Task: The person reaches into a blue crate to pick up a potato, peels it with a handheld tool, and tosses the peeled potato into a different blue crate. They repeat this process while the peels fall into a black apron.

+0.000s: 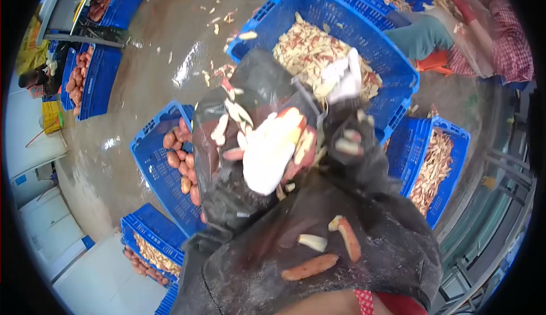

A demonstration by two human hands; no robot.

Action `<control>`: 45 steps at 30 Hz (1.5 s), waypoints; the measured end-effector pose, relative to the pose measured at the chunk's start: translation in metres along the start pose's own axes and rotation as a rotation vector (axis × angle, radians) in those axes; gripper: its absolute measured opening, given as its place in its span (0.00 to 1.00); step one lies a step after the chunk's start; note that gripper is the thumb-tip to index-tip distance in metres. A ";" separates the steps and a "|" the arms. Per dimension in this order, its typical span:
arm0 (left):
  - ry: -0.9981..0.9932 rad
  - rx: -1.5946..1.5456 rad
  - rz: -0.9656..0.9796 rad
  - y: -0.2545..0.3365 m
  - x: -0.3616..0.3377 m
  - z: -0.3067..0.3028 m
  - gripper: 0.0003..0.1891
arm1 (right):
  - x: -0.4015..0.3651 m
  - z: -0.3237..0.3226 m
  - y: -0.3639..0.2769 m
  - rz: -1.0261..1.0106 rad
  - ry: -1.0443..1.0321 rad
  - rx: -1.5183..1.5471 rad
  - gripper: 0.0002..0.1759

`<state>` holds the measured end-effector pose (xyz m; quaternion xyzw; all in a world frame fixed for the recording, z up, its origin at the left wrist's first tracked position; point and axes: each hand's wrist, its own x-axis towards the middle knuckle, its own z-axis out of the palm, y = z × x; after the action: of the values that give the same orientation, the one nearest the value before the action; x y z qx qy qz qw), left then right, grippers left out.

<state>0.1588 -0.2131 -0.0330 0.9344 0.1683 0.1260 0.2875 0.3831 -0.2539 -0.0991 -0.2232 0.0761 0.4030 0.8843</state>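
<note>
My left hand (pixel 264 164), in a white glove washed out by glare, is closed around a partly peeled potato (pixel 294 118) over my lap. Pale flesh shows at the potato's upper end. My right hand (pixel 344 79), also white-gloved, is smeared by motion in front of a large blue crate (pixel 401 70). A thin, blurred strip (pixel 306 93) shows beside it; I cannot tell whether the hand holds it. Peel strips (pixel 238 112) lie around my left hand on my black apron (pixel 375 229). More peelings (pixel 310 44) are heaped in the large crate.
A blue crate of red-skinned potatoes (pixel 182 164) stands at my left. Peel-filled crates stand at right (pixel 432 173) and lower left (pixel 156 252). Scraps lie on the wet floor (pixel 165 47). Another person (pixel 500 42) works upper right; a second (pixel 37 79) is far left.
</note>
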 end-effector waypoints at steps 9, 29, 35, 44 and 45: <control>0.057 -0.950 -0.354 -0.004 -0.003 -0.001 0.28 | -0.040 0.029 0.023 0.254 -0.291 0.183 0.28; -0.096 0.011 -0.245 0.004 -0.014 -0.003 0.45 | -0.027 0.021 0.044 0.366 -0.020 -0.005 0.24; -0.169 -0.130 -0.163 -0.008 -0.003 -0.017 0.42 | -0.009 0.002 0.029 0.094 -0.342 0.274 0.24; -0.229 -0.747 -0.392 -0.018 0.005 -0.018 0.42 | -0.030 0.029 0.043 0.145 -0.081 0.094 0.23; -0.237 -0.831 -0.431 -0.019 0.005 -0.013 0.41 | -0.028 0.018 0.056 0.039 0.043 -0.167 0.23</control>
<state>0.1543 -0.1899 -0.0334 0.6923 0.2597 0.0130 0.6731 0.3223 -0.2324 -0.0926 -0.3033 0.0657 0.4202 0.8527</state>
